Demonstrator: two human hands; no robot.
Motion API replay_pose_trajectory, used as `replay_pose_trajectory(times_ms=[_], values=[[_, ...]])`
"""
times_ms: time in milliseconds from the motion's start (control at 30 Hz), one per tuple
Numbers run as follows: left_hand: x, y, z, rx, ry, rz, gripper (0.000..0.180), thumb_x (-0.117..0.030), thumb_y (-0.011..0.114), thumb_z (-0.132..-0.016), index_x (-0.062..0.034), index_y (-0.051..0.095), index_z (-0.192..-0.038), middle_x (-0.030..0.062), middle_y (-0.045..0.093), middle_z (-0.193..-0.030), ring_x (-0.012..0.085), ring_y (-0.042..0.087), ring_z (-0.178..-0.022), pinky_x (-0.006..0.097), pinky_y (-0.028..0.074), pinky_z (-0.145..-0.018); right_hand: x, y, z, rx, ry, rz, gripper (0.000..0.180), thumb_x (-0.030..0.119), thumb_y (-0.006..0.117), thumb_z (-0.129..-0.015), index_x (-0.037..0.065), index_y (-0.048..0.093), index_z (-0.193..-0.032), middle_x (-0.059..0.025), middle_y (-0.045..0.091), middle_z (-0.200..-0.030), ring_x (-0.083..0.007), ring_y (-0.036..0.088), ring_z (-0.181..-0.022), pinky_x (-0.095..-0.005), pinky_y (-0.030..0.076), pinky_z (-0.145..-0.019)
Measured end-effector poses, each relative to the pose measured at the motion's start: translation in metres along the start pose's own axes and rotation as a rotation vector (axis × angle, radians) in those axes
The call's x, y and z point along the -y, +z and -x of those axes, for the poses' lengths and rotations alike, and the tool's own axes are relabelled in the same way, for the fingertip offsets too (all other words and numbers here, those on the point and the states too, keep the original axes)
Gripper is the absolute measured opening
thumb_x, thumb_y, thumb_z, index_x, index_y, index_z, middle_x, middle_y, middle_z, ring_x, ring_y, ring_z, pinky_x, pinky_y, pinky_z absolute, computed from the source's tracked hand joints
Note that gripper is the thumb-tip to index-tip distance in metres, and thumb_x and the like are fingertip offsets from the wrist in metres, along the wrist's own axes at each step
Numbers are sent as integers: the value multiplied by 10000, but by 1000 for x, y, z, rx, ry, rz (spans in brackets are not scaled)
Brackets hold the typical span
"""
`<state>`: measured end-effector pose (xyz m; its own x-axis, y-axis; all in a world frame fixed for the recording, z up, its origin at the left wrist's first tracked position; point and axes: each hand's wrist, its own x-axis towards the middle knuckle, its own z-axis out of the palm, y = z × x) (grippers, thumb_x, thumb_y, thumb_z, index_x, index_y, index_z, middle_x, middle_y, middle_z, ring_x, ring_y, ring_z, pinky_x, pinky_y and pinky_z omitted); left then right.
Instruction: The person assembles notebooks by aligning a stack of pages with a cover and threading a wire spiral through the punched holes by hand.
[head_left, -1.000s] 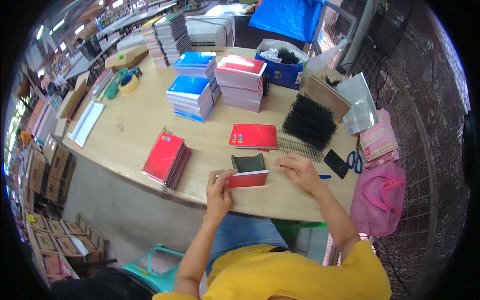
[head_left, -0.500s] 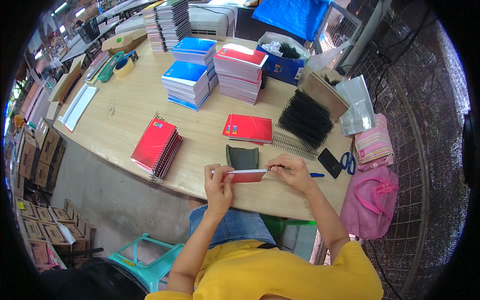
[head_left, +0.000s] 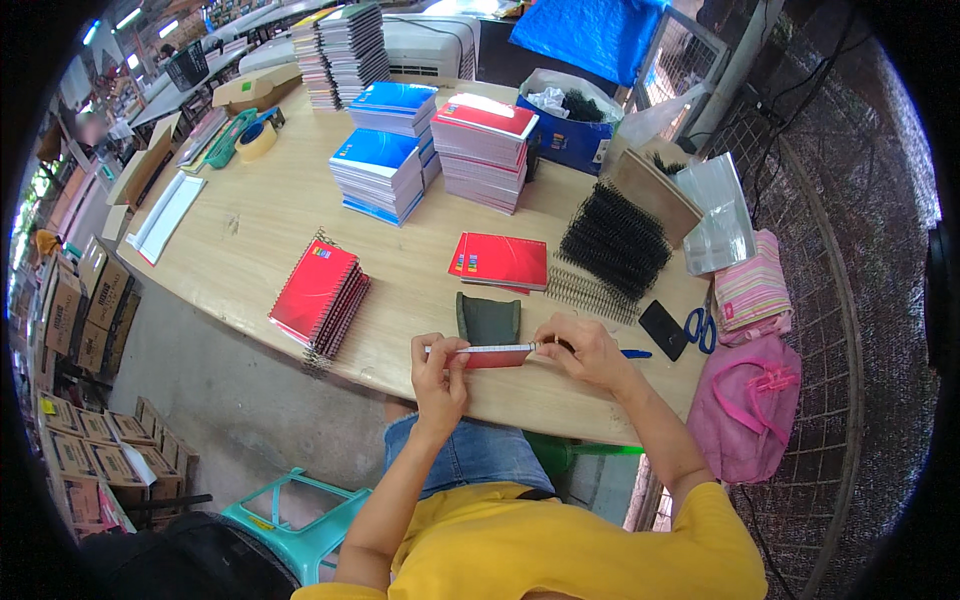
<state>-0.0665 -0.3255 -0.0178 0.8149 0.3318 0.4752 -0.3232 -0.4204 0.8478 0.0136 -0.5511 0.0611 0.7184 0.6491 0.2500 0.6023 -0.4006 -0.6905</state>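
Observation:
My left hand (head_left: 440, 375) grips a red-covered notebook (head_left: 495, 358) by its left end, with the edge of its white pages turned up. My right hand (head_left: 585, 350) is closed at the notebook's right end, pinching a dark spiral wire (head_left: 540, 345) that my fingers mostly hide. How far the wire runs into the edge I cannot tell. Just beyond the notebook sits a dark green curved block (head_left: 488, 318). Farther off lie a few red notebooks (head_left: 505, 262) without wires, and beside them loose spiral wires (head_left: 593, 292) next to a thick black heap of wires (head_left: 615, 238).
A pile of wire-bound red notebooks (head_left: 318, 293) stands left, near the table edge. Blue (head_left: 378, 170) and red (head_left: 482, 150) notebook stacks rise at the back. To the right are a phone (head_left: 662, 330), blue scissors (head_left: 700, 328), a blue pen (head_left: 636, 353) and a pink bag (head_left: 745, 405).
The view has shifted slightly, moving the scene a little to the right. My right fingers have turned somewhat at the notebook's right end; my left hand keeps its grip.

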Motion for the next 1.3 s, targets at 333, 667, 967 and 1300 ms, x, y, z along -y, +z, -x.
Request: replay_pose_trajectory(times_ms=[333, 667, 967, 1300], values=[[-8, 0, 2, -3, -28, 4, 117, 28, 651, -889, -24, 642, -994, 110, 501, -994, 203, 555, -837, 302, 492, -739, 7, 11, -2, -19, -82, 245, 207, 182, 727, -850, 64, 670, -1010, -100, 655, -906, -299, 669, -849, -398, 535, -728], [-10, 1, 7, 35, 88, -33, 329, -90, 797, -803, -19, 576, -1037, 142, 465, -1020, 281, 488, -990, 362, 465, -831, 32, 30, -100, 446, 512, 573, 659, 604, 594, -900, 52, 595, -1259, -273, 641, -1142, -388, 651, -1062, -492, 560, -837], [-4, -4, -5, 54, 75, -97, 580, -227, 934, -660, -25, 516, -1008, 127, 440, -991, 298, 437, -973, 417, 427, -833, -22, -38, -50, 329, 86, -225, 459, 339, 691, -863, 20, 712, -1193, -232, 536, -1363, -365, 538, -1258, -417, 413, -1083], [1, -9, -10, 146, 36, -19, 574, -167, 924, -646, -40, 487, -996, 112, 420, -1000, 292, 428, -959, 396, 414, -832, -35, -22, -26, 454, 5, -400, 372, 328, 654, -921, 29, 743, -1123, -137, 604, -1283, -289, 556, -1210, -384, 418, -1044]])
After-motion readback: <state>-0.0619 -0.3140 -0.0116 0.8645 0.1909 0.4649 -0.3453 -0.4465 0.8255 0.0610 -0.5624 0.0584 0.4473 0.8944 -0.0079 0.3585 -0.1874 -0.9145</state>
